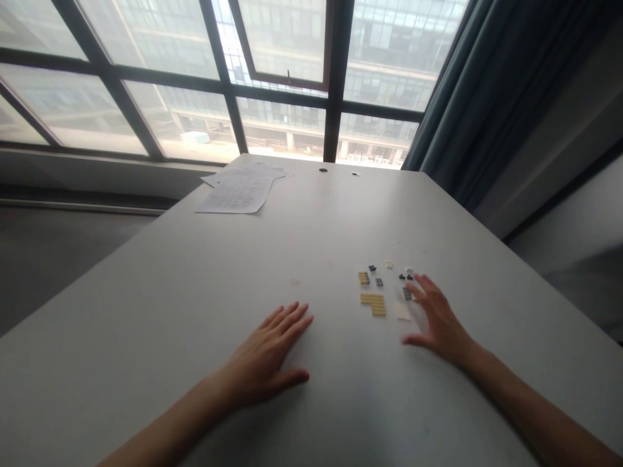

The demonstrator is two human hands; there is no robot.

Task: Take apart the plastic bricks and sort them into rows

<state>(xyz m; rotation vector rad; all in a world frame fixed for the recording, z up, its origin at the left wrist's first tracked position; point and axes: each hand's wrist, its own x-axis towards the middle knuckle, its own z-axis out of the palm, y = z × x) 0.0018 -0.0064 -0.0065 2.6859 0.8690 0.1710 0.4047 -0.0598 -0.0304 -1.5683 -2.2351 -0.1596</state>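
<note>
My left hand (272,357) lies flat on the white table (195,292), fingers spread, holding nothing. To the right, my right hand (435,321) is open beside a group of small building pieces, its fingertips near a grey piece (407,294). A tan L-shaped group of pieces (377,303) sits between the hands. Above it are a tan and dark piece (363,278), a grey piece (379,283) and a black piece (372,268). Small black pieces (402,277) and a white piece (409,269) lie near my right fingertips. A pale flat piece (403,311) is left of my right palm.
Printed papers (236,194) overlap at the table's far left corner. Two small round fittings, one dark (323,170), are near the far edge. Large windows (287,130) stand behind the table, and a dark curtain (452,110) hangs at the right.
</note>
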